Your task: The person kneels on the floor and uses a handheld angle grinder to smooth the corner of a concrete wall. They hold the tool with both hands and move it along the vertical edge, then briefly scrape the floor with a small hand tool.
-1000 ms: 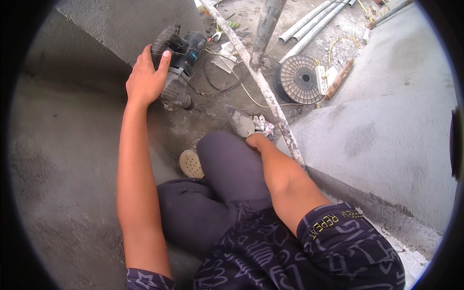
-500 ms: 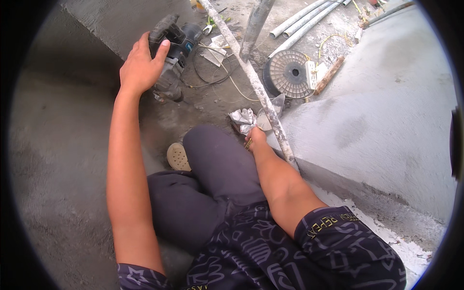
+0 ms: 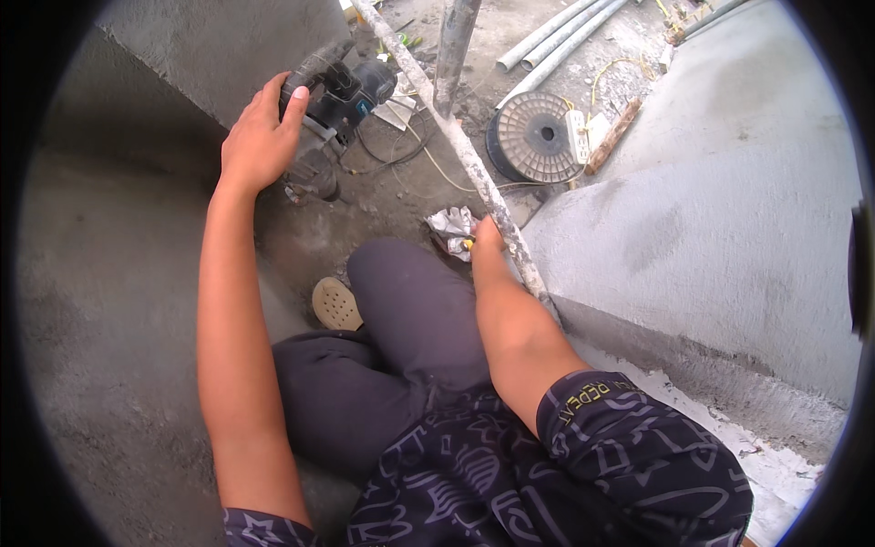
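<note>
My left hand (image 3: 262, 137) is open with its thumb spread apart, at the near side of a black and grey corded power tool (image 3: 342, 100). Its fingers overlap the tool's handle in the picture; whether they press on it I cannot tell. My right hand (image 3: 489, 237) is low beside a slanting pole, closed around a trowel whose yellow handle end (image 3: 469, 244) pokes out. Most of the trowel's grey blade (image 3: 527, 208) is hidden behind the pole. Left of that hand lies a crumpled silver wrapper (image 3: 451, 221).
A whitish, spattered pole (image 3: 469, 150) slants across, meeting a thicker upright pole (image 3: 456, 55). Beyond lie a black cable reel (image 3: 538, 137), a white power strip (image 3: 578, 137), a wood piece (image 3: 613, 137) and grey pipes (image 3: 565, 50). Concrete walls (image 3: 720, 219) flank me.
My right hand has shifted a little forward, closer to the pole, and the trowel blade shows less. My left hand stays by the power tool. The whole view has tilted slightly.
</note>
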`<state>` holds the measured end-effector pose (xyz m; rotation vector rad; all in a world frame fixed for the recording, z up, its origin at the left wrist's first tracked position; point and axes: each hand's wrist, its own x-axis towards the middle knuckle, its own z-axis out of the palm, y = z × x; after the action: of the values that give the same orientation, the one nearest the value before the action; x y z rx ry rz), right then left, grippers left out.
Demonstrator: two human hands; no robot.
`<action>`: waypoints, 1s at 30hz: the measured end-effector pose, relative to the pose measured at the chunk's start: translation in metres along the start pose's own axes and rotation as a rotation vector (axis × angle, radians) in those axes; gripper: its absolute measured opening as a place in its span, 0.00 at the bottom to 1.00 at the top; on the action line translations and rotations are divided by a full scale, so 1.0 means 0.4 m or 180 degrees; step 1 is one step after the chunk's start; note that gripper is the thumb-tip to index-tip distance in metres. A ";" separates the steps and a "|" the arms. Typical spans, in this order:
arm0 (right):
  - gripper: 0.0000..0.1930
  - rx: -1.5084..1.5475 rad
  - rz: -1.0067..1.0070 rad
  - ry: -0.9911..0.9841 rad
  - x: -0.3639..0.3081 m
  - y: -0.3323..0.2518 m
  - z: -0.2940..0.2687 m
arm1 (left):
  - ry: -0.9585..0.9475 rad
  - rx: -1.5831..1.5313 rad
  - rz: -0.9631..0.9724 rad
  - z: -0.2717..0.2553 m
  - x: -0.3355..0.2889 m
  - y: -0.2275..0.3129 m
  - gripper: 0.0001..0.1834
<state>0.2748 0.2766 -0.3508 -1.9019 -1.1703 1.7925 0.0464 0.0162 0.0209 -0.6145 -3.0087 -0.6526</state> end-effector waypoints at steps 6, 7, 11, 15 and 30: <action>0.24 0.0309 0.0276 0.0347 0.138 0.031 0.060 | 0.0057 0.0077 -0.0112 -0.008 -0.014 -0.003 0.36; 0.25 0.0296 0.0410 0.0290 0.107 0.038 0.060 | 0.0089 0.0111 -0.0129 -0.010 -0.014 -0.006 0.36; 0.25 -0.1085 -0.0154 0.0695 -0.011 0.004 0.028 | 0.0126 0.0053 -0.0128 -0.008 -0.007 -0.023 0.38; 0.24 -0.2573 -0.0721 0.0475 -0.010 -0.019 0.027 | 0.0190 0.0183 -0.0205 -0.004 -0.008 -0.031 0.40; 0.17 -0.5496 -0.0866 -0.0415 0.167 0.056 0.051 | 0.0203 0.0102 -0.0096 0.001 -0.002 -0.040 0.41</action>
<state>0.2574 0.3027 -0.4171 -1.8350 -3.3812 0.4620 0.0411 0.0027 0.0142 -0.5375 -2.9687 -0.6118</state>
